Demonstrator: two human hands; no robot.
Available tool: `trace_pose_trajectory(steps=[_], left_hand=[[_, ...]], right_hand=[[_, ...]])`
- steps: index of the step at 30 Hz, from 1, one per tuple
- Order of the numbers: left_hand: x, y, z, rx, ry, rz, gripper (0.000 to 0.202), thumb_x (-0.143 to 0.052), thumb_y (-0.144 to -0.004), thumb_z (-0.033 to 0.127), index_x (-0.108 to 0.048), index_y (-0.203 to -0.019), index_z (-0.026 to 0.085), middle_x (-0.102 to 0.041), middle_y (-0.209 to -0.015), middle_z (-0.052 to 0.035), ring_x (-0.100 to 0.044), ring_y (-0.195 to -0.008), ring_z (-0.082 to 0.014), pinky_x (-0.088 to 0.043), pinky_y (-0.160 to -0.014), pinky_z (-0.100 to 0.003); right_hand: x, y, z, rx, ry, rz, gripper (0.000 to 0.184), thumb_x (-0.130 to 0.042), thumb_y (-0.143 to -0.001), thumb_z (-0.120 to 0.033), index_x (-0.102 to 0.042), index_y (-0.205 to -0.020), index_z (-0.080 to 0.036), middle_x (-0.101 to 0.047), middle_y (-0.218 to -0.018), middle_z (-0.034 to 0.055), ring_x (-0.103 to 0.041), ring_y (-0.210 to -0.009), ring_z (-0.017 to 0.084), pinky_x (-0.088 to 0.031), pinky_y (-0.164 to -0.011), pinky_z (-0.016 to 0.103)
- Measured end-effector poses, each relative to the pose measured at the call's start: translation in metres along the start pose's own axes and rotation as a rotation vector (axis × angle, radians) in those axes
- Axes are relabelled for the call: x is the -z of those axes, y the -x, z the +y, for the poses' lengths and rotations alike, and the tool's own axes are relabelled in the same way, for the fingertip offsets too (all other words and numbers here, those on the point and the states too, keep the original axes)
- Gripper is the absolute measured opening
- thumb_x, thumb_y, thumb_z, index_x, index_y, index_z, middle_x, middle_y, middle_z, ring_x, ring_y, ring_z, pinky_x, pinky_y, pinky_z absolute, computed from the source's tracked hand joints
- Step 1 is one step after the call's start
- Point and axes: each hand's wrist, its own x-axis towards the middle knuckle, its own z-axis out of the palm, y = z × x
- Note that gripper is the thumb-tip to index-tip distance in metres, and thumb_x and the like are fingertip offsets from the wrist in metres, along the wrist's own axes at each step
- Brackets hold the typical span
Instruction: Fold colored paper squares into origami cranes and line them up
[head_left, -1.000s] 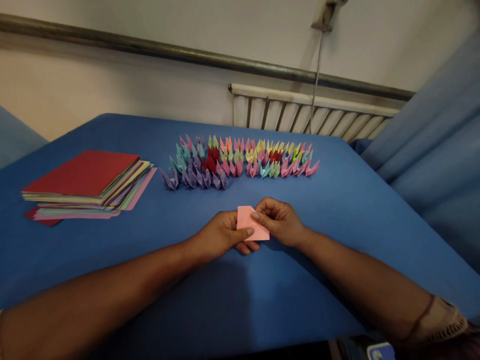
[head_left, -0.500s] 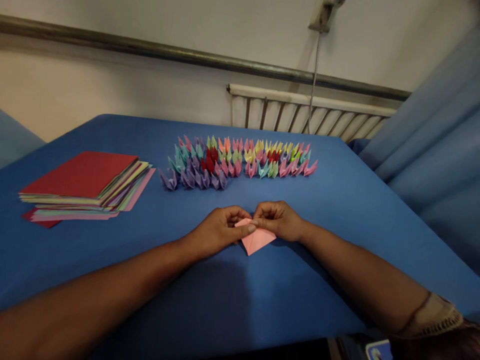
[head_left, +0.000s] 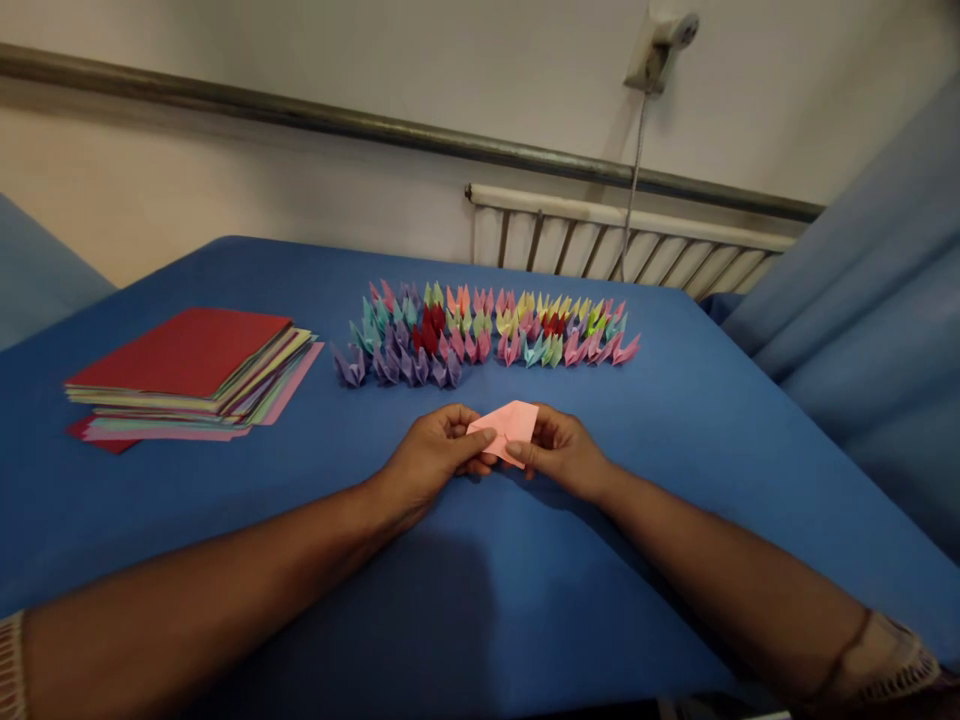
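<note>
Blue table (head_left: 675, 420) against a pale wall (head_left: 337, 60), head view; rail (head_left: 375, 131) and radiator (head_left: 607, 212) at the back, curtain (head_left: 885, 300) on the right. Pink paper (head_left: 517, 419), folded, sits between both hands, nearer the person than the cranes (head_left: 478, 347). Left hand (head_left: 439, 448): pinching the paper's left end, thumb on top. Right hand (head_left: 568, 455): pinching its right side, thumb on top. Paper stack (head_left: 180, 350), red sheet uppermost, left of the cranes.

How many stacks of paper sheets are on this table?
1: the paper stack, with a red sheet on top, lying left of the folded figures and the pink paper. No other seems hidden.
</note>
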Motion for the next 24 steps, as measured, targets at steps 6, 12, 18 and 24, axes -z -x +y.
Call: trace_pose_trajectory(steps=[6,12,18,24], left_hand=[[-0.006,0.002,-0.003,-0.070,-0.075,-0.086,0.041,-0.078,-0.063,0.025,-0.054,-0.095,0.015,-0.066,-0.080,-0.0003,-0.061,-0.063,-0.0106,-0.049,-0.058,-0.022],[-0.004,0.005,-0.001,-0.104,-0.144,-0.106,0.029,-0.068,-0.077,0.040,-0.059,-0.088,0.014,-0.061,-0.071,0.0007,-0.054,-0.059,-0.0103,-0.045,-0.055,-0.022],[0.003,-0.001,-0.001,-0.057,0.054,-0.125,0.039,-0.056,-0.086,0.048,-0.065,-0.097,0.011,-0.063,-0.079,-0.0060,-0.056,-0.066,-0.0136,-0.046,-0.057,-0.024],[0.002,0.001,-0.001,-0.029,0.061,-0.140,0.038,-0.058,-0.086,0.046,-0.068,-0.097,0.011,-0.064,-0.078,-0.0062,-0.057,-0.067,-0.0132,-0.048,-0.059,-0.024]], right_hand=[[-0.001,-0.002,0.006,-0.008,0.023,0.027,0.031,-0.067,-0.080,-0.046,-0.061,-0.088,-0.016,-0.060,-0.059,-0.0033,-0.051,-0.045,0.007,-0.037,-0.040,0.018],[0.000,0.000,0.005,0.020,0.036,-0.006,0.027,-0.067,-0.079,-0.043,-0.060,-0.084,-0.017,-0.057,-0.063,-0.0050,-0.047,-0.044,0.005,-0.037,-0.043,0.019],[0.002,-0.002,0.004,0.023,-0.006,0.012,0.028,-0.073,-0.075,-0.040,-0.056,-0.079,-0.018,-0.056,-0.062,-0.0060,-0.046,-0.046,0.005,-0.037,-0.044,0.019],[0.000,-0.002,0.006,0.076,-0.036,0.055,0.034,-0.079,-0.068,-0.038,-0.058,-0.086,-0.018,-0.062,-0.072,-0.0038,-0.054,-0.059,0.007,-0.043,-0.055,0.020]])
